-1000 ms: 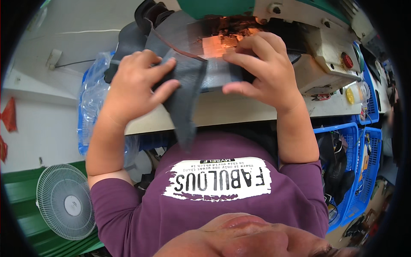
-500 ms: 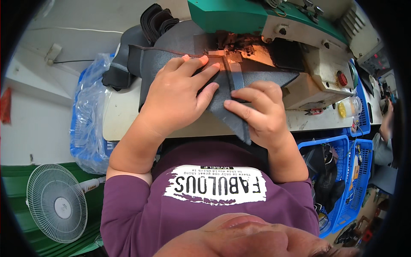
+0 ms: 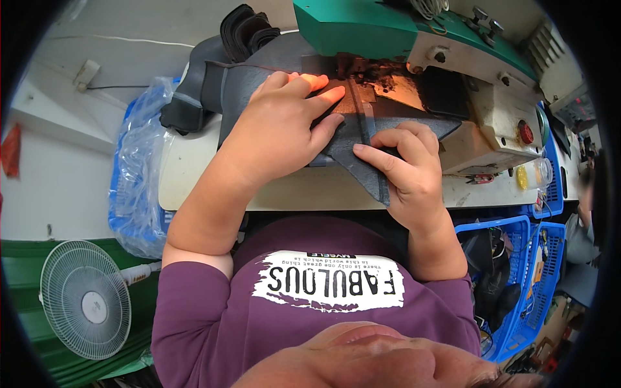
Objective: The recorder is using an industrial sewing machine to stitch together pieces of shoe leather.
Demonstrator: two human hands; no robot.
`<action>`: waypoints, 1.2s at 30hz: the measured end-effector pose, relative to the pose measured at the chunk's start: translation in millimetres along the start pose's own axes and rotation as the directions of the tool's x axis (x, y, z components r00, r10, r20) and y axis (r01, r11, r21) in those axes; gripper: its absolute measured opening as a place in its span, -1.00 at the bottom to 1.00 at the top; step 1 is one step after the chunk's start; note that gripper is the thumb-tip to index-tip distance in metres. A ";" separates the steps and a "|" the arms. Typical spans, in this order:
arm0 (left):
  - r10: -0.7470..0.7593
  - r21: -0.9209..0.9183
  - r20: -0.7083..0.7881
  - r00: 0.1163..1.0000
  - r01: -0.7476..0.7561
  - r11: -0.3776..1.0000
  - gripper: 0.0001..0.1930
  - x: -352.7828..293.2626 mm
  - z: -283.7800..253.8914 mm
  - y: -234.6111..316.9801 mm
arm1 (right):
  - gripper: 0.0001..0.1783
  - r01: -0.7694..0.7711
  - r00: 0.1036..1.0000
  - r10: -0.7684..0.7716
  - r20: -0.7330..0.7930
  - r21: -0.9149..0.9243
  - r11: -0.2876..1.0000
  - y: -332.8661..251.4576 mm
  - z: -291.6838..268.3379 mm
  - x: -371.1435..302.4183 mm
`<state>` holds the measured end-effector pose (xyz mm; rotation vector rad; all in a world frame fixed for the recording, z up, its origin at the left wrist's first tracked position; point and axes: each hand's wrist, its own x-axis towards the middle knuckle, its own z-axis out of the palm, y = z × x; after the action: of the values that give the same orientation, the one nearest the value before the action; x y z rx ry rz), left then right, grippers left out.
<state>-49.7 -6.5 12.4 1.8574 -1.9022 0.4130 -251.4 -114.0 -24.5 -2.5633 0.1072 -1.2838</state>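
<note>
Fingers of the left hand (image 3: 275,132) spread flat, pressing the dark grey cloth (image 3: 352,152) down on the pale table (image 3: 291,191), tips lit orange right by the needle of the green and cream sewing machine (image 3: 414,39). Right hand (image 3: 407,171) curled, pinching the cloth's near pointed edge just beside the left hand. Further out, more dark cloth piled behind (image 3: 242,29), a clear plastic bag (image 3: 139,174) left, white fan (image 3: 84,301) below it, blue baskets (image 3: 517,284) right.
</note>
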 end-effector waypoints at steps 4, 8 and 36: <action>-0.009 0.011 0.037 0.999 0.008 1.000 -0.61 2.0 -1.7 1.8 | -0.60 -0.021 1.000 0.022 -0.009 0.048 0.999 -0.4 -0.8 -1.7; -0.008 0.021 0.050 0.999 0.007 1.000 -0.51 -0.6 -4.3 -1.7 | -0.60 -0.016 1.000 0.016 0.002 0.042 0.999 -0.2 -1.5 -0.1; 0.092 -0.104 0.192 0.977 -0.073 0.992 -0.45 66.1 29.1 -107.8 | -0.64 -0.089 0.964 0.154 0.217 -0.284 0.955 21.7 10.7 37.1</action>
<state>54.8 -83.5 11.0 1.8178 -2.0952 0.1640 -219.3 -139.4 -7.9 -2.8675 0.4153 -0.9666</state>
